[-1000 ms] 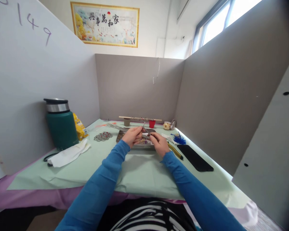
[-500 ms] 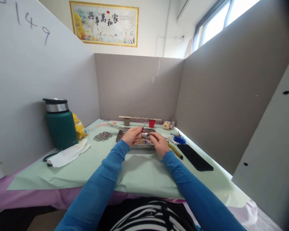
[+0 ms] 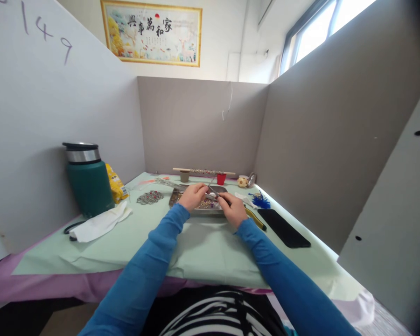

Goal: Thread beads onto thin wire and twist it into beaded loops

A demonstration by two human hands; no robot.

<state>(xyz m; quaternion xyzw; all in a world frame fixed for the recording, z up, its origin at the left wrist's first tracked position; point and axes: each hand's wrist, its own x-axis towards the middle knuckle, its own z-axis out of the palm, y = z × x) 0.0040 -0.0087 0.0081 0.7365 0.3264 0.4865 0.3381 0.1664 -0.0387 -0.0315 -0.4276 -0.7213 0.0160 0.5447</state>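
Above the metal tray (image 3: 210, 213), my left hand (image 3: 193, 197) is closed in a pinch, thumb against forefinger. Whatever lies between its fingertips is too small to make out. My right hand (image 3: 234, 209) is wrapped round a slim dark metal tool (image 3: 214, 192), its exact kind unclear. The tool's tip points up and left, right by the left fingertips. Small mixed beads (image 3: 207, 204) show in the tray below and between the hands. Thin metal wires (image 3: 168, 183) stick out to the tray's back left.
Left lie a heap of beaded chains (image 3: 150, 197), a white cloth (image 3: 103, 223) and a green flask (image 3: 88, 186). Behind, a beaded stick (image 3: 205, 172) rests across a brown cup (image 3: 185, 176) and a red cup (image 3: 221, 179). Right are yellow-handled pliers (image 3: 256, 220), a black phone (image 3: 283, 227) and a blue tassel (image 3: 261, 200).
My right hand has shifted slightly right, and the gap between the hands is a little wider, showing more beads. The tool's tip stays by the left fingertips.
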